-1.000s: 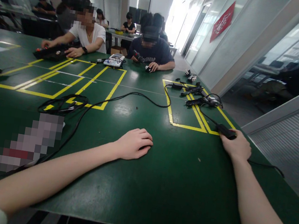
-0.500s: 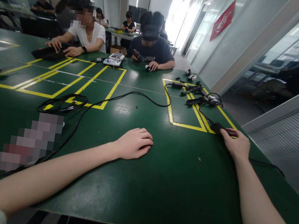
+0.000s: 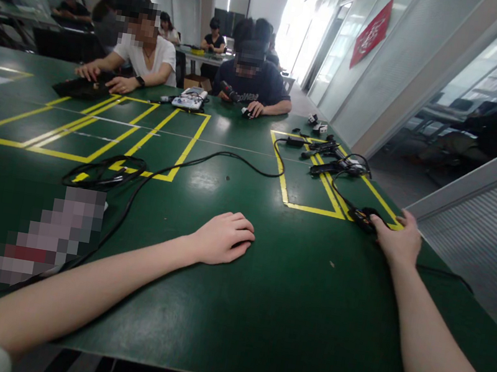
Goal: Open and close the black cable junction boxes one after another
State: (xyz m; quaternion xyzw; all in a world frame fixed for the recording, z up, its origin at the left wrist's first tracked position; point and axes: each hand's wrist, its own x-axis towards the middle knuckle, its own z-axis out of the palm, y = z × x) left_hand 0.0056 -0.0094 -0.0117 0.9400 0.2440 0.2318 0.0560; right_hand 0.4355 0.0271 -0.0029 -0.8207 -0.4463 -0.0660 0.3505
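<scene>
My left hand (image 3: 224,239) rests palm down on the green table (image 3: 256,313), fingers loosely curled, holding nothing. My right hand (image 3: 396,239) reaches to the right edge and grips a small black adapter block (image 3: 363,217) on a black cable (image 3: 339,191), which lies on the yellow tape line (image 3: 315,210). The cable runs back to a pile of black tools (image 3: 330,161) inside the taped box.
A long black cable (image 3: 215,159) crosses the table to a coil (image 3: 102,170) at the left. A blurred flat object (image 3: 49,236) lies near my left forearm. Two people sit at the far side, one with a white device (image 3: 189,100). Glass walls stand at the right.
My right hand has pulled the adapter block left along the tape line and shifted its grip. My left hand has not moved. A dark object at the far left edge has gone from view.
</scene>
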